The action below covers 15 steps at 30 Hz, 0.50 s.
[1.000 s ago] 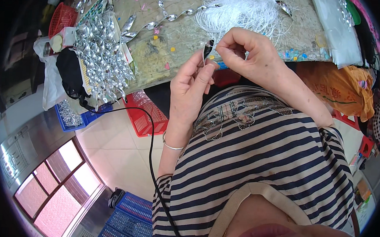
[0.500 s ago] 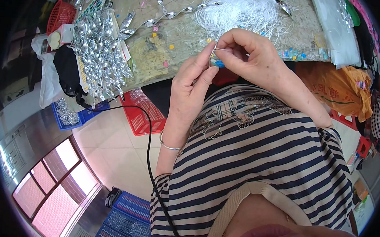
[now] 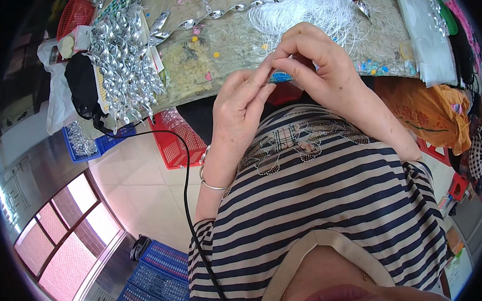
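Where the two hands meet, just above the table's (image 3: 190,86) near edge, I see the left hand (image 3: 237,102) pinching a thin strip (image 3: 267,79) between thumb and forefinger. Only a sliver of it shows; the fingers hide the rest. The right hand (image 3: 323,60) is curled, its thumb and forefinger together at the left fingertips, but from my end I cannot tell whether it grips the strip or anything else.

On the table, beyond the hands, I have a heap of white thread (image 3: 306,19), with a chain of silver twists (image 3: 214,14) running left from it. Farther left lies a dense pile of twists (image 3: 129,65), a black pouch (image 3: 81,84) beside it. Clear bags (image 3: 431,46) lie at the right end, and an orange bag (image 3: 420,107) hangs below the edge. Down on the floor, left of the person, I make out a red crate (image 3: 179,150).
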Each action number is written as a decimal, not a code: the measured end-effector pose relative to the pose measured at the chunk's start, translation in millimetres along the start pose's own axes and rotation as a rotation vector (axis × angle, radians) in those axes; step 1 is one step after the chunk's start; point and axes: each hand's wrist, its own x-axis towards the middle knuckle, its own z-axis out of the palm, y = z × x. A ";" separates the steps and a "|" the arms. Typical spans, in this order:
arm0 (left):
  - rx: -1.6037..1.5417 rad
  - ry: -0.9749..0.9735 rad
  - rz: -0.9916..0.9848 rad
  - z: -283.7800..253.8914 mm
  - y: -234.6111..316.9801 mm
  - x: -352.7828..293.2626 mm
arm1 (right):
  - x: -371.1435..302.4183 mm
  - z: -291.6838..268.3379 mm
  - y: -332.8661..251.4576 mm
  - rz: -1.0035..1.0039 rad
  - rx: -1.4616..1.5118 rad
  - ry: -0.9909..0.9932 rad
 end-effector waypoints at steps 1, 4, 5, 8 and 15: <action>-0.012 -0.019 -0.010 -0.6 -1.5 -1.6 | 0.1 -0.2 0.8 0.071 0.075 -0.016; -0.075 -0.049 -0.033 -2.0 -3.8 -4.0 | 0.1 -0.3 9.5 0.223 0.242 -0.033; -0.126 -0.063 -0.048 -2.2 -4.1 -4.9 | 0.3 0.5 10.9 0.222 0.241 -0.034; -0.303 -0.118 -0.204 -2.4 -6.3 -11.5 | 1.7 2.5 11.7 0.312 0.368 -0.062; -0.652 -0.084 -0.248 -0.4 -12.3 -7.5 | 3.4 8.7 1.8 0.391 0.573 -0.121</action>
